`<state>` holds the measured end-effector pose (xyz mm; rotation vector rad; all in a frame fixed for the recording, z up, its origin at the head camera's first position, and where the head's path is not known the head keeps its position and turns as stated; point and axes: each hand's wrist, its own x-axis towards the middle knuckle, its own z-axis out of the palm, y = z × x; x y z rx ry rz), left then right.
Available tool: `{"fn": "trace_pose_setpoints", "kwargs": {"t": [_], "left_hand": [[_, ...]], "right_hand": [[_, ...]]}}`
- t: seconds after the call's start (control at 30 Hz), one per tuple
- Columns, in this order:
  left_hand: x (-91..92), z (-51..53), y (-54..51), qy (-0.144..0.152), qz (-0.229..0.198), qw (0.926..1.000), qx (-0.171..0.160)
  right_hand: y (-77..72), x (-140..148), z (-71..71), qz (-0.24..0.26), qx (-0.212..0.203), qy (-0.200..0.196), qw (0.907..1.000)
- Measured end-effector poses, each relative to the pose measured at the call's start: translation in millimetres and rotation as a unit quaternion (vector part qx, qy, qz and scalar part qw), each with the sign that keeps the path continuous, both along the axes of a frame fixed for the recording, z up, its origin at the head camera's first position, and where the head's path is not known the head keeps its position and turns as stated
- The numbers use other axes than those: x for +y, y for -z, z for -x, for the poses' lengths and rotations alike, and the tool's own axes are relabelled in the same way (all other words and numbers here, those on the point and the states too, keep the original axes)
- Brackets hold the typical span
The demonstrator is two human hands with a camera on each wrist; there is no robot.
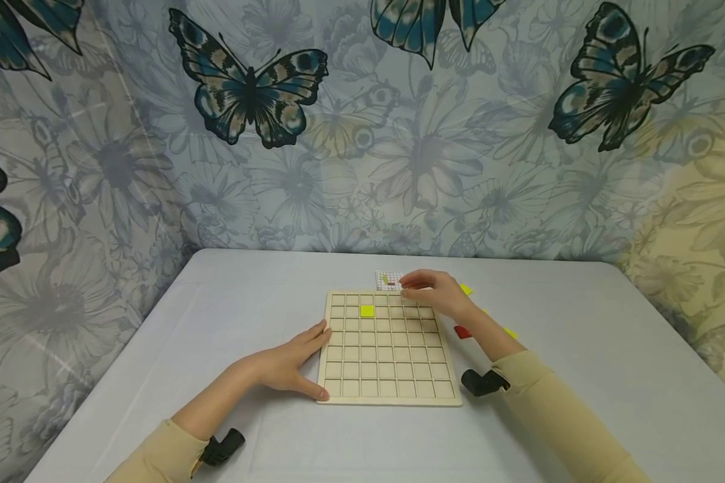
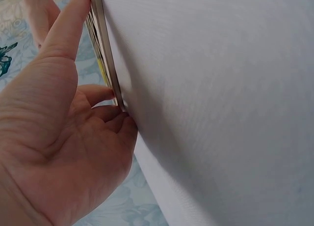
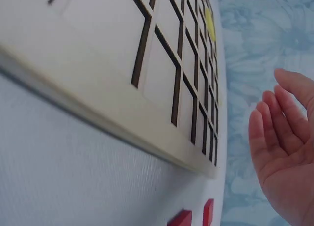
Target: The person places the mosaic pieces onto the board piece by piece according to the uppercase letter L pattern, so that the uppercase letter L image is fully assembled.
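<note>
A square wooden grid board (image 1: 390, 403) lies on the table with one yellow tile (image 1: 367, 310) in a cell of its upper left part. My left hand (image 1: 286, 362) rests against the board's left edge, thumb at the near corner and fingers farther up; the left wrist view shows the thumb and fingertips of this hand (image 2: 73, 132) touching the board's rim (image 2: 109, 54). Over the board's far right part hovers my right hand (image 1: 438, 294), fingers loosely bent beside a small printed card (image 1: 388, 280). In the right wrist view nothing shows in this hand (image 3: 289, 152).
Right of the board, partly behind my right forearm, lie a red piece (image 1: 462, 332) and yellow pieces (image 1: 511, 333). Two red pieces (image 3: 208, 212) show beside the board in the right wrist view. A wall covering with butterflies (image 1: 250, 94) hangs behind the table (image 1: 266, 288).
</note>
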<state>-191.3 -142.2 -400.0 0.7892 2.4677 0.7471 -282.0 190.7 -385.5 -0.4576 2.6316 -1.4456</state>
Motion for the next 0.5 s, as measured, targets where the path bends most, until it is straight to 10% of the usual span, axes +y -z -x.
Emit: {"fn": "trace_pose_setpoints", "kwargs": {"t": [0.5], "left_hand": [[0.1, 0.2, -0.9, 0.0, 0.002, 1.0, -0.002]], "right_hand": [[-1.0, 42, 1.0, 0.052, -0.03, 0.065, 0.996]]}}
